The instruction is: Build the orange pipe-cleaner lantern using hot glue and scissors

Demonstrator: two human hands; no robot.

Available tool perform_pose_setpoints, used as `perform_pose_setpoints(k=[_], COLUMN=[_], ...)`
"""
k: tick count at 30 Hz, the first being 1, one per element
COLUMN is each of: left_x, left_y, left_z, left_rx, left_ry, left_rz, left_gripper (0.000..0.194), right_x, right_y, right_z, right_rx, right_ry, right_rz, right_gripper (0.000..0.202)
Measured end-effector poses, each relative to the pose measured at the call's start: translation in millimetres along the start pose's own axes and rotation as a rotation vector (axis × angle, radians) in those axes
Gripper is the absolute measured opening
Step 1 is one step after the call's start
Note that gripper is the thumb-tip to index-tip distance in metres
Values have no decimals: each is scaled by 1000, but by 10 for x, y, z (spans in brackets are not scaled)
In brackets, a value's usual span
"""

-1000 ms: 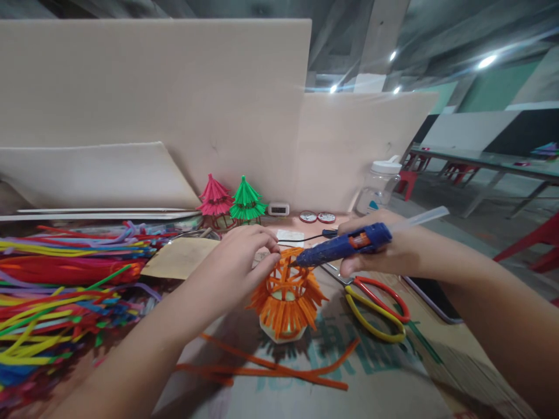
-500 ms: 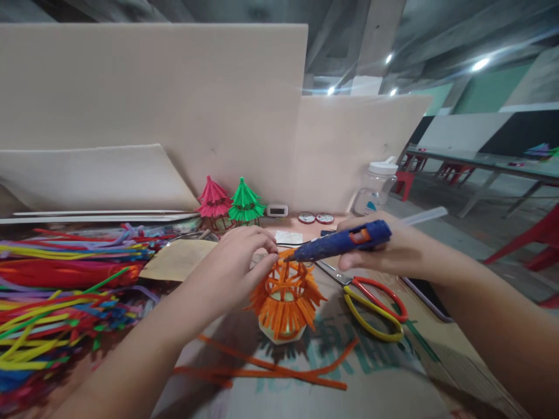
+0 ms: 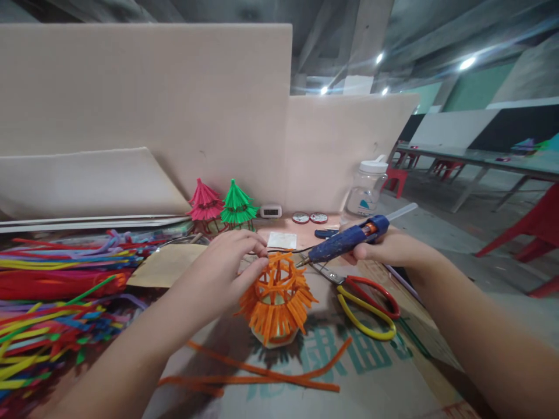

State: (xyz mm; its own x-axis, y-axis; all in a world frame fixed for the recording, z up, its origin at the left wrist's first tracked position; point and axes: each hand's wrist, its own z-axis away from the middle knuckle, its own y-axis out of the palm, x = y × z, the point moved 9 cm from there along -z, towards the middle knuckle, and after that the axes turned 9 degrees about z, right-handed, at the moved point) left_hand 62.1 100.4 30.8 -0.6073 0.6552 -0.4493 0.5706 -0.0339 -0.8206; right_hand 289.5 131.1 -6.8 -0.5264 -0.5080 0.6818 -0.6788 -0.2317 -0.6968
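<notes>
In the middle of the worktable stands an orange pipe-cleaner pavilion, with a flared skirt, an open lattice top and a pale base. My left hand is closed at the upper left of its lattice, thumb and fingers pinching the rim there; the fingertips are partly hidden. A blue glue gun is gripped in my right hand, a clear glue stick out of its back. Its nozzle points left, just beside the lattice top. Loose orange pipe cleaners lie crossed in front of the pavilion.
Scissors with red and yellow handles lie at the right. Colourful pipe cleaners fill the left side. Behind stand a pink pavilion, a green one, a small digital clock and a clear jar.
The glue gun's nozzle has drawn back from the lattice top and now sits slightly to its right. My left hand stays at the rim. The whole view has shifted a little.
</notes>
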Motion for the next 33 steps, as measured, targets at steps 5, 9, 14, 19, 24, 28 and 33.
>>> perform_pose_setpoints(k=[5,9,14,19,24,28,33], left_x=[8,1,-3,5,12,8,4], left_y=[-4,-2,2,5,13,10,6], left_z=[15,11,9,16,13,1,4], left_rx=[-12,-16,-13,-9,-2,-7,-12], left_ry=[11,17,15,21,21,25,33], left_rz=[-11,-15,-10,-13,-13,-19,-25], left_gripper=[24,23,23,23,23,23,23], right_x=[2,-9,6,37,77,190,177], right_y=[-6,-6,14,7,14,25,34], right_z=[21,25,28,36,28,22,12], right_rx=[-19,-24,-7,-19,-15,-5,-2], right_ry=[1,14,41,4,-11,-59,-31], right_rz=[58,87,139,140,76,26,49], right_gripper=[60,67,71,65,58,50,51])
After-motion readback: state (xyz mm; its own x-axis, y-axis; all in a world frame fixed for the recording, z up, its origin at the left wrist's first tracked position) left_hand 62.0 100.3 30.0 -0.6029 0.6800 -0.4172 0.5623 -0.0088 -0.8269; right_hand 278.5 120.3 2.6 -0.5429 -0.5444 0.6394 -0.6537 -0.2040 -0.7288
